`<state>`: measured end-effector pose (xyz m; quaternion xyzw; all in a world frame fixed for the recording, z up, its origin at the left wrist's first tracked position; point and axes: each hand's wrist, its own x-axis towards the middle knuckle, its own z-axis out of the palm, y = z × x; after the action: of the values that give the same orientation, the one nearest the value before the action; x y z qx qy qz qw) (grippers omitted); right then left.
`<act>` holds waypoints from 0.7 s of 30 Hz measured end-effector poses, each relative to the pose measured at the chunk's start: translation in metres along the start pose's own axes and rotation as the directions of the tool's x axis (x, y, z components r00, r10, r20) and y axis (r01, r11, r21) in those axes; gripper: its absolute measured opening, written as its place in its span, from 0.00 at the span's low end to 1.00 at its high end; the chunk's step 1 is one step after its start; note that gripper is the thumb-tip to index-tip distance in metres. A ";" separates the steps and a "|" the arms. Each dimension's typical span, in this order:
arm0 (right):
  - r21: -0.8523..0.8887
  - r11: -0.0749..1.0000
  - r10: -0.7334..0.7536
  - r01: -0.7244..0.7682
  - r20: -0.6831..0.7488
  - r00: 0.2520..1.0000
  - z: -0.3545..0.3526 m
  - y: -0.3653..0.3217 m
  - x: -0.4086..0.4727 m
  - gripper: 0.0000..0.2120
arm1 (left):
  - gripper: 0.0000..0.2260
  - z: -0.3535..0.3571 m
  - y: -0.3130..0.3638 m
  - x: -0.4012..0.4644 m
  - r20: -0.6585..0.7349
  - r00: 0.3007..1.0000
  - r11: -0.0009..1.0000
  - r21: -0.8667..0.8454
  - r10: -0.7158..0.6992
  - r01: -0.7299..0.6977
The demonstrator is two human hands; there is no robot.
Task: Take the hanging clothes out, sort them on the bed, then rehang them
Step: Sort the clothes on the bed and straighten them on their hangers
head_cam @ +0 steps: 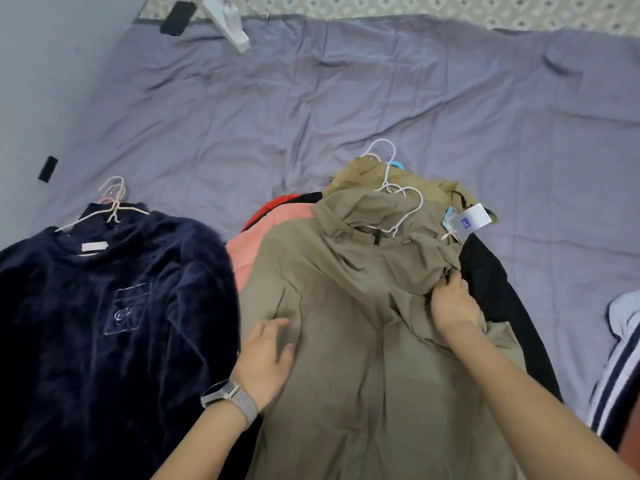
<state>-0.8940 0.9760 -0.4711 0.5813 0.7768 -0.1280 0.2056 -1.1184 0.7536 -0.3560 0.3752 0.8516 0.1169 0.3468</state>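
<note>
Khaki jacket (346, 323) on top of the pile at 6 o'clock of the bed (381, 98), still on white hanger (403, 209), hook pointing to 12. Under it: second khaki garment (360, 173) peeking at 12, pink garment (256, 244) with a red edge at 10, black garment (502, 299) at 3. Paper tag (472, 218) at the collar, 1 o'clock side. Separate pile at 9 o'clock: navy fleece top (104, 306), several hangers (112, 202) stacked at its neck.

Left hand (266, 358), watch (227, 398) on wrist, flat on the jacket's left side, fingers straight and spread, pressing, gripping nothing. Right hand (452, 306) at the jacket's right shoulder area, fingers curled into a bunched fold, pinching the cloth.

Step, by judgement: sorting on the bed, smoothing or lifting the top jacket; rehanging not yet begun. Next move likely calls for freeing the bunched shoulder fold, keeping the hanger seated in the collar, then lifting by the hook without dragging the layers below. Risk: hooks at 12 tangling together.

Striped white cloth (620, 358) at 4 o'clock edge. Dark phone (177, 18) and white strip (227, 22) at 11, far corner.
</note>
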 end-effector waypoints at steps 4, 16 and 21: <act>0.177 0.981 -0.060 0.081 -0.120 0.991 -0.031 0.016 -0.031 0.11 | 0.18 -0.005 0.001 -0.016 -0.025 1.000 0.999 -0.051 0.000 -0.002; 0.520 0.779 -0.227 0.349 -0.286 0.931 -0.105 0.047 -0.174 0.28 | 0.24 -0.052 0.055 -0.029 -0.330 0.912 0.970 0.098 0.245 -0.225; 0.612 0.721 -0.113 0.325 -0.359 0.927 -0.147 0.094 -0.245 0.18 | 0.22 -0.068 0.076 -0.064 -0.295 0.905 0.941 0.238 0.306 -0.241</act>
<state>-0.7711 0.8593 -0.2228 0.5313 0.7661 -0.3295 -0.1489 -1.0913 0.7641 -0.2394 0.4991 0.8432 0.1409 0.1419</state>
